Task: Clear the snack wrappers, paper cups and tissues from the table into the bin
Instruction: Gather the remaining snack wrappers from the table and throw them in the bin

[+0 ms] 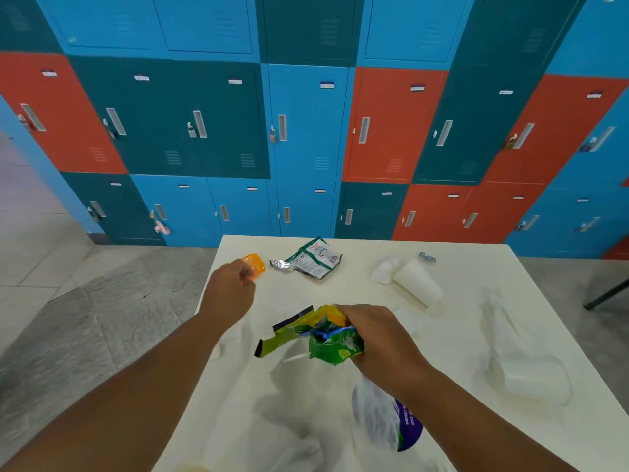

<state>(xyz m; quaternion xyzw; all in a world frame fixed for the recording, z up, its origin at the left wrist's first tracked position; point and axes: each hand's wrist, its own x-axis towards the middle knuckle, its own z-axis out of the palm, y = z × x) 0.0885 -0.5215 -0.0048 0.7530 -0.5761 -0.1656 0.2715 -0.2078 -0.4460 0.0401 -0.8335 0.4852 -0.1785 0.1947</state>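
Observation:
My right hand [377,338] grips a bunch of crumpled green, yellow and blue snack wrappers [316,335] above the middle of the white table [374,247]. My left hand [231,287] reaches to the far left corner, its fingers curled at an orange wrapper [255,264]; whether it pinches the wrapper I cannot tell. A green and silver snack packet [313,257] lies at the far edge. A white paper cup [418,281] lies on its side with a crumpled tissue [384,270] beside it. Another cup [534,379] lies blurred at the right. A white and purple wrapper [391,420] lies under my right forearm.
Coloured lockers [306,131] stand behind the table. Grey tiled floor [85,301] lies to the left. White tissues [292,403] are spread on the near part of the table. A dark table leg [606,294] shows at the right. No bin is in view.

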